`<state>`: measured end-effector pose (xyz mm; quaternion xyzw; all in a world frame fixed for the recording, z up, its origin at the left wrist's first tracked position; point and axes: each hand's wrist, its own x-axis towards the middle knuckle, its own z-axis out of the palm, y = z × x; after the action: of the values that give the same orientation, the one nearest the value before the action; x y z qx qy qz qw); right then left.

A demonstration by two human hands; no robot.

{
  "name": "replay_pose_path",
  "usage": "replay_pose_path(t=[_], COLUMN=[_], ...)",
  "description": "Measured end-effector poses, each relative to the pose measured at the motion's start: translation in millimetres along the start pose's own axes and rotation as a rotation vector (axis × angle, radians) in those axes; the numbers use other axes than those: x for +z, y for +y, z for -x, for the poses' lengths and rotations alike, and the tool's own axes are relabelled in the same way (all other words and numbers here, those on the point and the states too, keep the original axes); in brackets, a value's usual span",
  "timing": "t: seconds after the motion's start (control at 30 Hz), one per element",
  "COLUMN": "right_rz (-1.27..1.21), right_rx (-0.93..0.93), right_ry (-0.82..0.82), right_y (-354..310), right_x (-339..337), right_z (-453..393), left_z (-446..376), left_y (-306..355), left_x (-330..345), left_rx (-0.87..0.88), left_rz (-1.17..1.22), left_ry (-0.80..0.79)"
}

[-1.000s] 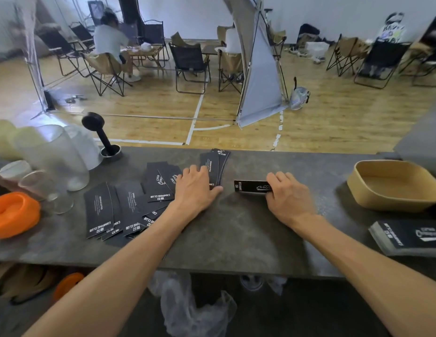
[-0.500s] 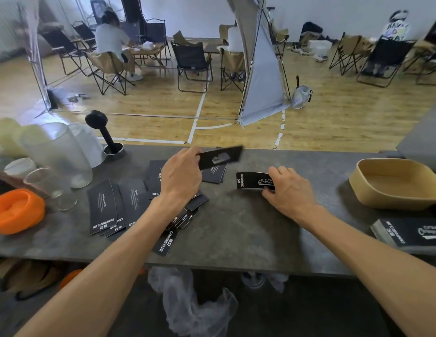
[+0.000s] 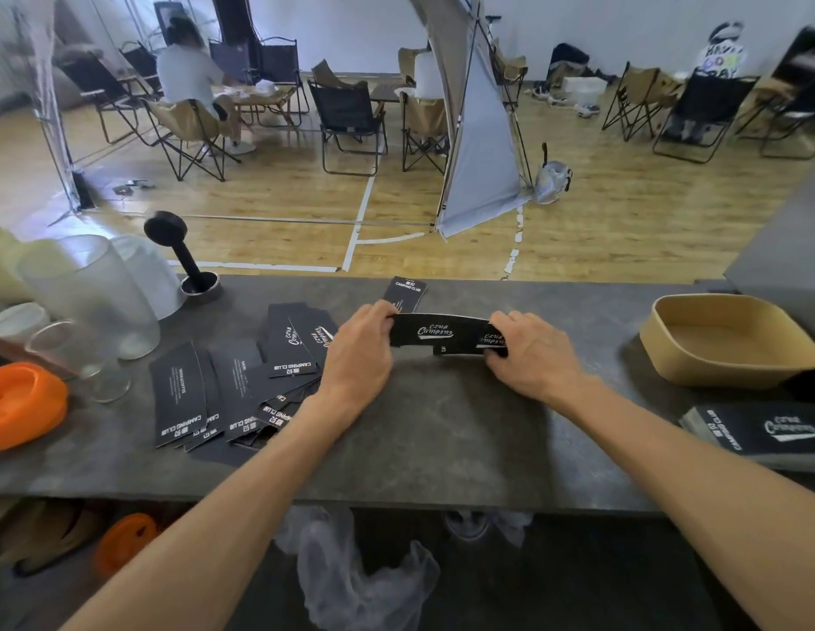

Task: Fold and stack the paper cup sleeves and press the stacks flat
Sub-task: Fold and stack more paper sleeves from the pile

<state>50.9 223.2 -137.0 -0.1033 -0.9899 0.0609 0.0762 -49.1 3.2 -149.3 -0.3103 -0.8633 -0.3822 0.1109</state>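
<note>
Left hand (image 3: 357,352) and right hand (image 3: 530,352) each pinch one end of a black cup sleeve (image 3: 435,333), held just above the surface (image 3: 442,430), probably for folding. Loose sleeves (image 3: 223,393) lie left; finished stack (image 3: 760,432) lies right.

Black printed sleeve (image 3: 444,333), flattened, held lengthwise between left hand (image 3: 357,352) and right hand (image 3: 530,357), just above the surface (image 3: 442,430). Loose sleeves (image 3: 232,393) fanned flat left of the left hand; finished stack (image 3: 760,432) right of the right hand.
</note>
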Motion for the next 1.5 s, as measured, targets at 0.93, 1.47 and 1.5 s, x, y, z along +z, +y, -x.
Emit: replay_pose_path(t=[0.93,1.47,1.5], right_rz=[-0.014,-0.091,-0.119], right_rx=[-0.004,0.03,0.03], right_ry=[-0.035,-0.061,-0.065], right_y=[0.1,-1.4,-1.5], right_x=[-1.6,-7.1,-8.2], right_z=[-0.5,-2.1,-1.1], left_z=[-22.6,32.2,28.4], left_y=[-1.1,42.7,42.7], left_x=[5.8,32.7,34.2], left_rx=[-0.308,-0.002,0.027], left_rz=[-0.162,-0.076,-0.111], left_ry=[-0.071,-0.222,-0.211])
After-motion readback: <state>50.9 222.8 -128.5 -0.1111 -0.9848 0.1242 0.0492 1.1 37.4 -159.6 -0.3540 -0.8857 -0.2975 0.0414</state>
